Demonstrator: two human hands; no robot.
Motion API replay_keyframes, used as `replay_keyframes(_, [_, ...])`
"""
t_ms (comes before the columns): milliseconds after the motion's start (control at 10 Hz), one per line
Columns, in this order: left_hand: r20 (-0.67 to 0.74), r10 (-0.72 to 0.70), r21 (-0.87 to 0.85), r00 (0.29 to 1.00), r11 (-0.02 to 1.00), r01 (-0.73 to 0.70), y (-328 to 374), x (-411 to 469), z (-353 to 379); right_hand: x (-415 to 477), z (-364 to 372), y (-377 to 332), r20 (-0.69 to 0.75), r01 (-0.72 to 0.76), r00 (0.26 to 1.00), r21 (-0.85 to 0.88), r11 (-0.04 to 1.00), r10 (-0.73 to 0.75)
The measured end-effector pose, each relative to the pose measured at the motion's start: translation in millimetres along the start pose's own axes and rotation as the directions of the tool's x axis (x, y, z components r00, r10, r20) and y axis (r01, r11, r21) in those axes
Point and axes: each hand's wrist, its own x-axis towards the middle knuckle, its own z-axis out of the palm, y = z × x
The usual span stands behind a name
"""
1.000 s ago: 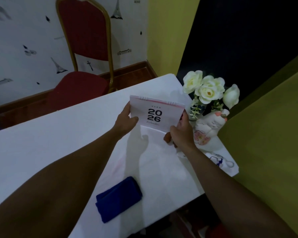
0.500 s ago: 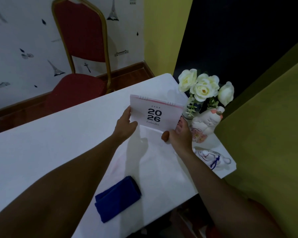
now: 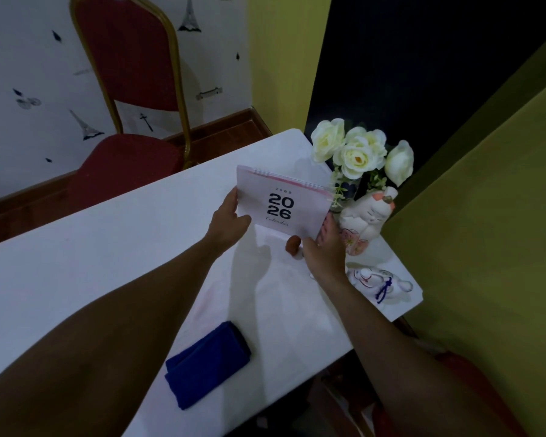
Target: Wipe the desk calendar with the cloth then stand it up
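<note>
Patterned white and yellow walls and a red chair (image 3: pixel 123 127) back the white tabletop (image 3: pixel 76 247), where left hand (image 3: pixel 229 220) and right hand (image 3: pixel 323 250) fingers grip the upright desk calendar (image 3: pixel 281 205), beyond the folded blue cloth (image 3: pixel 207 362).

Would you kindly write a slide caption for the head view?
Both hands, left and right, hold the 2026 calendar upright on the table; the cloth lies folded nearby.
</note>
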Motion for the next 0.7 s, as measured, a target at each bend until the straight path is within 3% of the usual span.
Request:
replay_keyframes(300, [0.039, -0.044, 0.167, 0.998, 0.985, 0.037, -4.5, -2.6, -8.7, -10.9, 1.8, -9.8, -0.034, 0.022, 0.999, -0.116, 0.993, -0.026])
replay_keyframes(400, [0.046, -0.084, 0.217, 0.995, 0.973, 0.072, -12.2, -18.1, -14.2, -27.7, 6.3, -9.8, -0.123, 0.077, 0.988, -0.103, 0.992, -0.09])
replay_keyframes(600, [0.058, -0.025, 0.268, 0.998, 0.964, 0.009, -26.1, -46.4, -31.7, -51.8, 21.2, -9.1, -0.133, 0.099, 0.984, -0.166, 0.981, -0.122])
replay_keyframes(700, [0.03, -0.017, 0.363, 0.999, 0.932, 0.005, -28.7, -68.3, -53.3, -64.9, 32.5, -18.2, -0.008, 0.195, 0.979, -0.256, 0.947, -0.204])
